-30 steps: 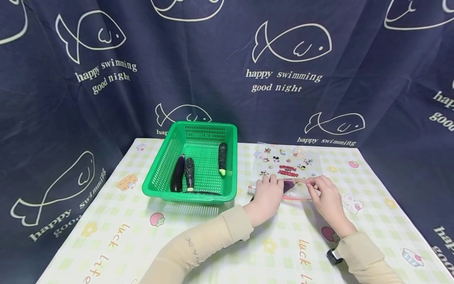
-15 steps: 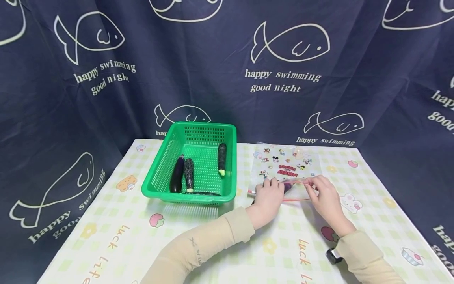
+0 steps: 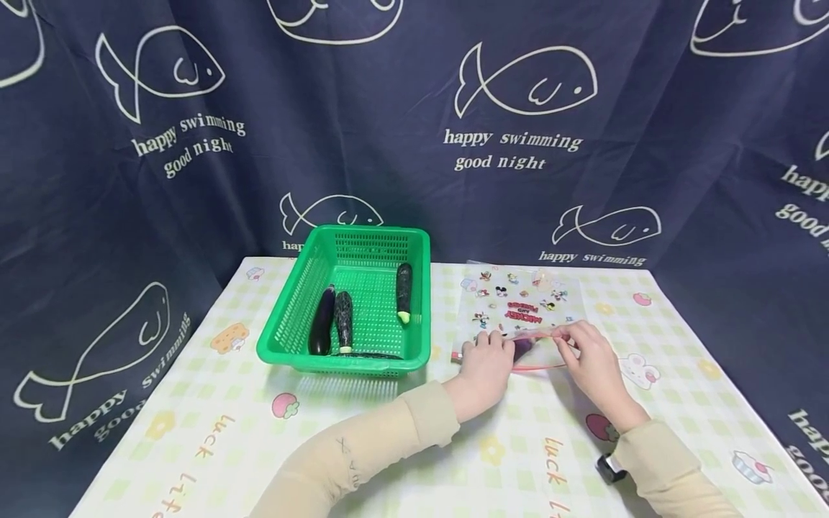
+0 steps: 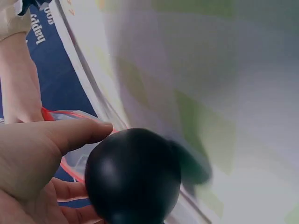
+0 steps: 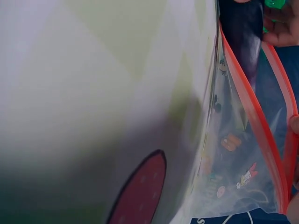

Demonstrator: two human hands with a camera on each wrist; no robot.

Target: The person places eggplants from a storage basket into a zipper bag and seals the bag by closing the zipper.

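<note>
My left hand (image 3: 484,370) grips a dark purple eggplant (image 4: 133,175), its thumb and fingers around the rounded end in the left wrist view. The eggplant's other end lies in the open mouth of a clear zip bag (image 3: 482,306) with cartoon prints and red zip edging. In the right wrist view the eggplant (image 5: 240,37) sits between the two red edges, which stand apart. My right hand (image 3: 592,360) pinches the bag's upper edge with thumb and fingers, to the right of the eggplant. The left palm hides part of the eggplant in the head view.
To the left stands a green basket (image 3: 424,345) with another eggplant (image 3: 322,324) and several dark, zucchini-like vegetables, including one (image 3: 404,288) along its right wall. A pastel checked cloth (image 3: 214,432) covers the table. Behind it hangs a dark blue curtain (image 3: 401,108).
My left hand has shifted slightly left, still gripping the eggplant. My right hand stays almost in place, pinching the bag edge. The head view has drifted a little.
</note>
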